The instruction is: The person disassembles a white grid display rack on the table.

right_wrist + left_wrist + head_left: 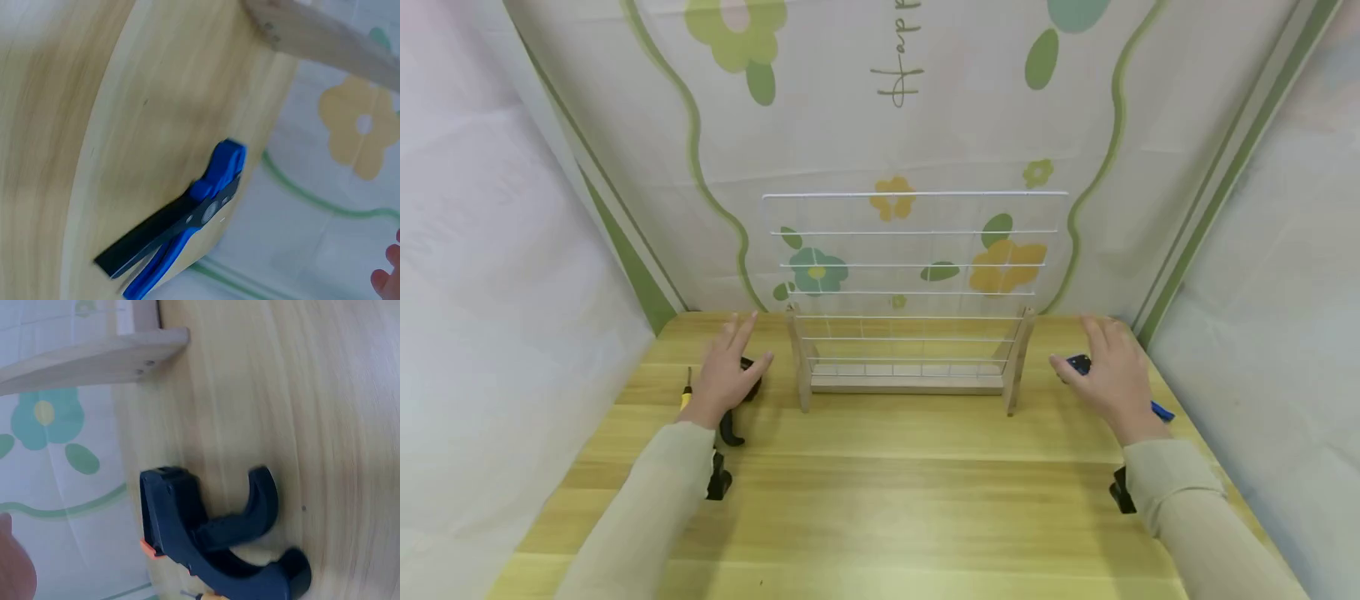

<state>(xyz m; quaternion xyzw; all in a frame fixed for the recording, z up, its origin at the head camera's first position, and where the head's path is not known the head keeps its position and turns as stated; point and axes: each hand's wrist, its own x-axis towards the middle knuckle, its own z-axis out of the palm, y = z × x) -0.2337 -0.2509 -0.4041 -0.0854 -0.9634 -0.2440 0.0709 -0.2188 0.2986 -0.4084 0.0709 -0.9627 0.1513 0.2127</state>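
My left hand (724,379) is above a black hand tool with curved handles (219,540) and an orange tip, at the left of the table. Its fingers are spread and hold nothing. At the right, my right hand (1116,379) is over a pliers-like tool with blue and black handles (181,225), which it partly hides in the head view. This hand holds nothing either. Between the hands stands a white wire rack (910,317) on a wooden base with two side legs.
A thin screwdriver with a yellow handle (687,397) lies left of my left hand. Everything stands on a wood-grain table (895,500). White cloth with flower prints (820,108) hangs behind the rack and along both sides.
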